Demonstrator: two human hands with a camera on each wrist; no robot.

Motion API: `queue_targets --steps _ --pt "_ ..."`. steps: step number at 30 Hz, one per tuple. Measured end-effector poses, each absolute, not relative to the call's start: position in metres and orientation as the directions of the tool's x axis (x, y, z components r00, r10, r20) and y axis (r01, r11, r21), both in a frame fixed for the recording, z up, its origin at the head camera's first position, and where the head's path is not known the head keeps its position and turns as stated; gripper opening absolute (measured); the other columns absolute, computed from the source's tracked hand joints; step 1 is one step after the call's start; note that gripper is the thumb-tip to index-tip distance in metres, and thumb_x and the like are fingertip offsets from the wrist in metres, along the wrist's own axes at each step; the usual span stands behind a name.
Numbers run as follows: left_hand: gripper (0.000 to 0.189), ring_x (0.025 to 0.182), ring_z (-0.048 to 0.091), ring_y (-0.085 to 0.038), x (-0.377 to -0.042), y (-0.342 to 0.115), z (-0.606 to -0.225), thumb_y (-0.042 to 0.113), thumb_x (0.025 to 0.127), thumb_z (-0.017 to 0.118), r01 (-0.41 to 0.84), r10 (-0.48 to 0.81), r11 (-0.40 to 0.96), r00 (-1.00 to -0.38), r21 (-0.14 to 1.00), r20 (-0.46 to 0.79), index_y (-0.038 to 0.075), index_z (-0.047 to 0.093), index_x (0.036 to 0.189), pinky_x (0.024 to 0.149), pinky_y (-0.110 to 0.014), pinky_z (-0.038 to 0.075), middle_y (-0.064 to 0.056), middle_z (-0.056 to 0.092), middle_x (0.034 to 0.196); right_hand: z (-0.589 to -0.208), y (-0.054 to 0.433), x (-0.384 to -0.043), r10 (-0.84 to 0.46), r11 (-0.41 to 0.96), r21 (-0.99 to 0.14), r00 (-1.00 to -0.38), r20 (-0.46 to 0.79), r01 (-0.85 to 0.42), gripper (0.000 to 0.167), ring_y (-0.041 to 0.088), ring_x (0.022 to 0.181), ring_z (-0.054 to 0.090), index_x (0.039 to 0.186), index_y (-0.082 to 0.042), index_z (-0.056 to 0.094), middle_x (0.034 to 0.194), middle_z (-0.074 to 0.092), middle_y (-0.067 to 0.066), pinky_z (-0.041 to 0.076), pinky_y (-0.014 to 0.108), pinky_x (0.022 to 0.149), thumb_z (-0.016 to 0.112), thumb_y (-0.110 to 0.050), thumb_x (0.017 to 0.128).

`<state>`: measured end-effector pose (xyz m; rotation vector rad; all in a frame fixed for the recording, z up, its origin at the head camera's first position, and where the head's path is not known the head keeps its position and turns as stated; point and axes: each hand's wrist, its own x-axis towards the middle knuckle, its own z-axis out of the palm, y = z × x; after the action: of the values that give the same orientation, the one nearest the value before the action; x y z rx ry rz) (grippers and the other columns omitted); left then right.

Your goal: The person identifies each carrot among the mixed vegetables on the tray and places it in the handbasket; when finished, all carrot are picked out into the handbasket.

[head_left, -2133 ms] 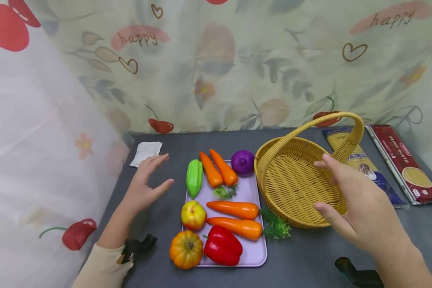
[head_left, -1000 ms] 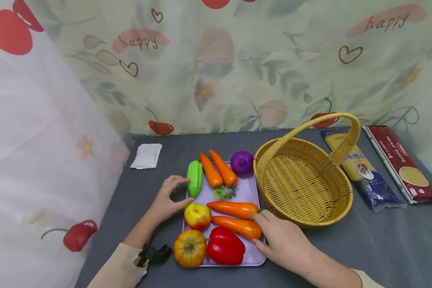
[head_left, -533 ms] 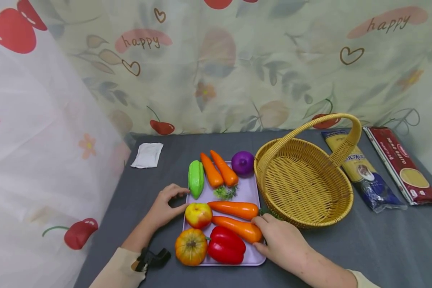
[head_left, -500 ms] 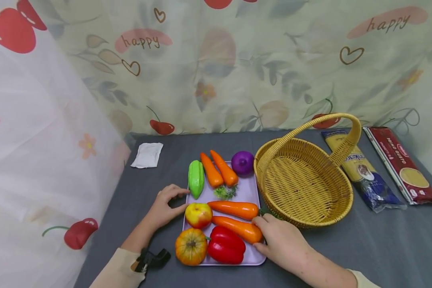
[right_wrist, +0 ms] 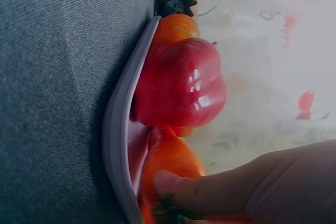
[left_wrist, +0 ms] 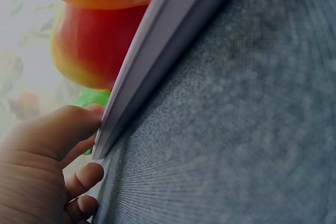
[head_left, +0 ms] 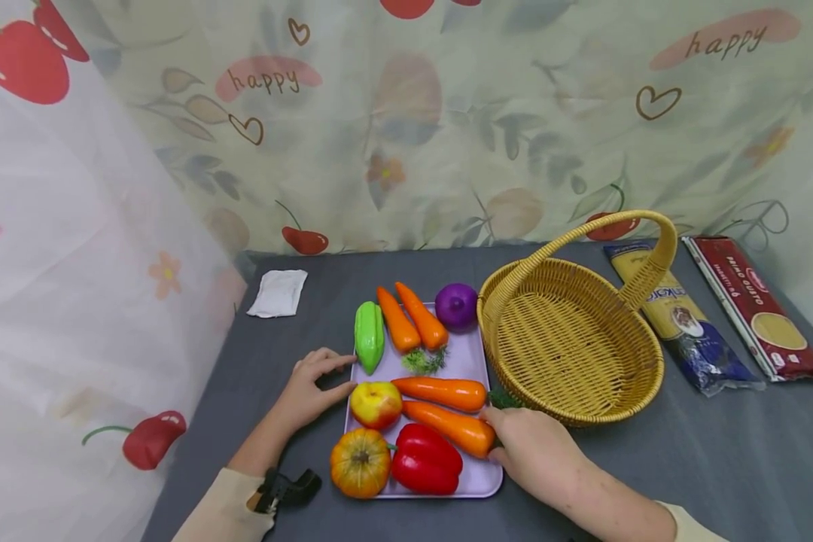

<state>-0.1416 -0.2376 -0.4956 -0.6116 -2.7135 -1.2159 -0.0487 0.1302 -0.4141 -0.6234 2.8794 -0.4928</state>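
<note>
My left hand [head_left: 312,388] holds the left rim of a lilac tray [head_left: 474,482] by thumb and fingers; in the left wrist view the thumb [left_wrist: 68,127] presses the tray rim [left_wrist: 134,61]. Over the tray's right edge, my right hand [head_left: 538,452] grips the leafy end of the lower orange carrot [head_left: 450,427]; its thumb [right_wrist: 205,190] lies on the carrot in the right wrist view, green leaves below. A second carrot [head_left: 440,393] lies just behind. Around them on the tray are a red bell pepper [head_left: 425,461], small pumpkin [head_left: 360,464] and yellow-red apple [head_left: 376,405].
Farther back on the tray lie a green ridged vegetable [head_left: 369,337], two more carrots [head_left: 400,320] and a purple onion [head_left: 457,307]. A wicker basket [head_left: 569,346] with a tall handle stands right of it. Spaghetti packs [head_left: 759,309] lie far right, a white packet [head_left: 278,293] back left.
From raised over the table, both hands came down to the tray. The left settled on its rim; the right closed on the lower carrot's leafy end, whose tip shifted slightly right.
</note>
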Motion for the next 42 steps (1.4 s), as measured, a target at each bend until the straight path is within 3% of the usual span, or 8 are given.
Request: queue_targets --steps 10,16,21,26,31,37,42 --pt "0.039 0.092 0.051 -0.017 -0.141 -0.237 -0.494 0.017 0.085 0.086 0.391 0.311 0.585 -0.917 0.711 0.249 0.014 0.076 0.122 0.083 -0.040 0.028 0.005 0.061 0.099 -0.397 0.131 -0.043 -0.397 0.840 -0.397 -0.918 0.016 -0.370 0.041 0.013 0.091 0.065 0.119 -0.006 0.072 0.103 0.070 -0.001 0.055 0.037 0.085 0.087 -0.015 0.082" --pt "0.039 0.092 0.050 -0.017 -0.141 -0.238 -0.495 0.017 0.085 0.086 0.395 0.312 0.585 -0.916 0.708 0.253 0.014 0.076 0.122 0.084 -0.040 0.029 0.005 0.061 0.099 -0.379 0.139 -0.040 -0.387 0.798 -0.474 -0.919 0.072 -0.373 0.044 0.007 0.083 0.058 0.123 -0.012 0.073 0.099 0.068 -0.009 0.054 0.032 0.077 0.087 -0.018 0.082" --pt "0.039 0.094 0.052 -0.017 -0.140 -0.239 -0.496 0.016 0.085 0.086 0.393 0.312 0.578 -0.916 0.715 0.251 0.014 0.076 0.122 0.084 -0.041 0.029 0.005 0.062 0.099 -0.367 0.151 -0.034 -0.408 0.700 -0.565 -0.894 0.185 -0.436 0.043 0.004 0.081 0.057 0.124 -0.014 0.072 0.106 0.070 -0.010 0.051 0.026 0.070 0.086 -0.018 0.083" --pt "0.039 0.095 0.052 -0.018 -0.141 -0.239 -0.496 0.018 0.085 0.086 0.387 0.309 0.582 -0.919 0.715 0.246 0.015 0.076 0.123 0.085 -0.041 0.030 0.006 0.061 0.100 -0.352 0.163 -0.030 -0.386 0.623 -0.629 -0.882 0.271 -0.465 0.042 0.001 0.069 0.049 0.123 -0.016 0.073 0.099 0.065 -0.012 0.044 0.022 0.059 0.085 -0.015 0.083" --pt "0.038 0.095 0.052 -0.018 -0.142 -0.238 -0.497 0.018 0.085 0.086 0.387 0.310 0.580 -0.919 0.716 0.245 0.015 0.076 0.122 0.085 -0.041 0.029 0.006 0.061 0.099 -0.340 0.175 -0.027 -0.368 0.544 -0.675 -0.865 0.340 -0.497 0.046 0.002 0.067 0.054 0.124 -0.015 0.073 0.099 0.067 -0.011 0.047 0.023 0.056 0.086 -0.008 0.080" --pt "0.039 0.096 0.053 -0.019 -0.142 -0.238 -0.495 0.016 0.085 0.086 0.404 0.317 0.564 -0.911 0.720 0.263 0.013 0.076 0.122 0.086 -0.042 0.029 0.004 0.062 0.100 -0.331 0.192 -0.024 -0.325 0.462 -0.759 -0.884 0.336 -0.459 0.050 0.009 0.069 0.060 0.126 -0.012 0.072 0.108 0.071 -0.004 0.051 0.025 0.056 0.084 0.001 0.080" --pt "0.039 0.097 0.053 -0.019 -0.141 -0.238 -0.494 0.016 0.086 0.085 0.399 0.320 0.564 -0.913 0.723 0.254 0.013 0.076 0.123 0.087 -0.042 0.030 0.004 0.062 0.101 -0.325 0.213 -0.020 -0.257 0.449 -0.797 -0.912 0.318 -0.404 0.051 0.013 0.064 0.058 0.130 -0.010 0.070 0.113 0.069 -0.007 0.047 0.027 0.051 0.078 0.008 0.083"
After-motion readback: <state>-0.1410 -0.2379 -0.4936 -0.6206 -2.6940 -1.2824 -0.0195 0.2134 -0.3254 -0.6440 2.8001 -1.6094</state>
